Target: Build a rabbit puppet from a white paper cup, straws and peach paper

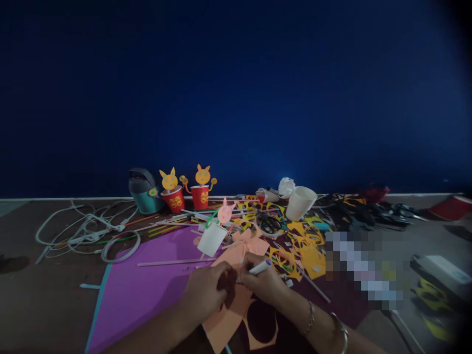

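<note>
My right hand (258,276) grips a white marker pen (260,268) with a purple end, its tip low over a sheet of orange paper (224,322). Close beside it, my left hand (208,287) rests on the same paper with fingers curled together. Whatever lies between those fingers is hidden. Just beyond the hands, a white paper cup (212,240) tilts, bearing a pink cat-like paper face (224,214) and a green arm. Beneath my right wrist lies an orange paper scrap (271,339) with a large round hole.
A purple sheet (147,290) spreads at the left. Behind stand two red cups (200,197) with orange animal faces, and a teal container (149,200). White cables (79,231) coil at far left. Yellow paper cutouts (309,246), scissors (269,223) and a white cup (300,202) lie to the right.
</note>
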`<state>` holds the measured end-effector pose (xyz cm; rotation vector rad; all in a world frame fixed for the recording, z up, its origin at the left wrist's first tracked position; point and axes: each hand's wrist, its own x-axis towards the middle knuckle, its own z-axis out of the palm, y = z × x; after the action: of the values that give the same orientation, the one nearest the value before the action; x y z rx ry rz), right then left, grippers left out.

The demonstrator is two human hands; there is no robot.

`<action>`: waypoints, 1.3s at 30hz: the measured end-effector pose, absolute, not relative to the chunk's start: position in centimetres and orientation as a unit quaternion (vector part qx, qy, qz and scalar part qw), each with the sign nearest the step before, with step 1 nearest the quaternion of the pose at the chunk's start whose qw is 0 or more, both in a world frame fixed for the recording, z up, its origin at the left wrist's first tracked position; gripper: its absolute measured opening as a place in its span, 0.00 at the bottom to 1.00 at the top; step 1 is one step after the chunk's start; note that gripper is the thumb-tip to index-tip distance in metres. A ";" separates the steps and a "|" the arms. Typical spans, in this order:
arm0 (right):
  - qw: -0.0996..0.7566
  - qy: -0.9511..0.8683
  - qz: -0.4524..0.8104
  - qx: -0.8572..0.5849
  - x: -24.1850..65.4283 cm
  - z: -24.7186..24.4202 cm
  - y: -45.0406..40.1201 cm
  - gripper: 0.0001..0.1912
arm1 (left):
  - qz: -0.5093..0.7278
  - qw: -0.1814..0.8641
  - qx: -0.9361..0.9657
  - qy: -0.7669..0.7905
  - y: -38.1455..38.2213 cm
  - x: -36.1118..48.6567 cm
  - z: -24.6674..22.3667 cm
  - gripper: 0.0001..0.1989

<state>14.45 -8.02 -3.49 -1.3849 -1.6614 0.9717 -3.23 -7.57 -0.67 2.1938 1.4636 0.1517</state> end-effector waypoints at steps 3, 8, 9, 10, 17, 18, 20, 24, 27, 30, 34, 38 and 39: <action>0.385 -0.643 0.389 -0.536 14.4 -3.9 -7.9 0.09 | 0.053 0.251 0.804 0.537 -7.6 -3.2 -0.7 0.14; 0.396 -0.640 0.380 -0.537 14.4 -4.1 -7.7 0.10 | 0.063 0.248 0.808 0.531 -7.6 -3.3 -0.9 0.14; 0.395 -0.642 0.380 -0.536 14.4 -4.0 -7.7 0.10 | 0.064 0.248 0.808 0.531 -7.6 -3.3 -0.9 0.13; 0.395 -0.643 0.379 -0.536 14.4 -4.0 -7.7 0.09 | 0.064 0.248 0.807 0.532 -7.6 -3.3 -0.9 0.13; 0.384 -0.648 0.385 -0.534 14.4 -3.5 -7.9 0.08 | 0.066 0.243 0.810 0.530 -7.5 -3.3 -0.8 0.14; 0.383 -0.650 0.382 -0.535 14.4 -3.5 -7.9 0.08 | 0.067 0.243 0.810 0.530 -7.5 -3.4 -0.8 0.15; 0.381 -0.654 0.372 -0.537 14.4 -3.5 -7.9 0.08 | 0.070 0.245 0.809 0.529 -7.5 -3.4 -0.8 0.14; 0.383 -0.657 0.370 -0.535 14.4 -3.4 -7.9 0.08 | 0.074 0.242 0.810 0.530 -7.6 -3.3 -0.8 0.12; 0.390 -0.648 0.381 -0.532 14.3 -3.7 -7.8 0.08 | 0.073 0.245 0.810 0.528 -7.6 -3.3 -0.9 0.13; 0.419 -0.595 0.448 -0.520 14.3 -3.9 -7.7 0.08 | 0.076 0.244 0.807 0.532 -7.5 -3.3 -1.0 0.14; 0.504 -0.461 0.525 -0.508 14.7 -3.4 -7.4 0.12 | 0.085 0.250 0.812 0.520 -7.6 -3.5 -1.1 0.15; 0.578 -0.412 0.509 -0.486 15.1 -2.3 -7.4 0.16 | 0.132 0.249 0.810 0.514 -7.7 -3.7 -1.3 0.21; 0.588 -0.410 0.511 -0.475 15.1 -2.1 -7.4 0.16 | 0.143 0.248 0.810 0.511 -7.8 -3.7 -1.3 0.23</action>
<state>15.09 -7.42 -2.08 -1.1057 -0.9565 1.1908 -3.71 -7.75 -1.30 2.2081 1.3930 0.3895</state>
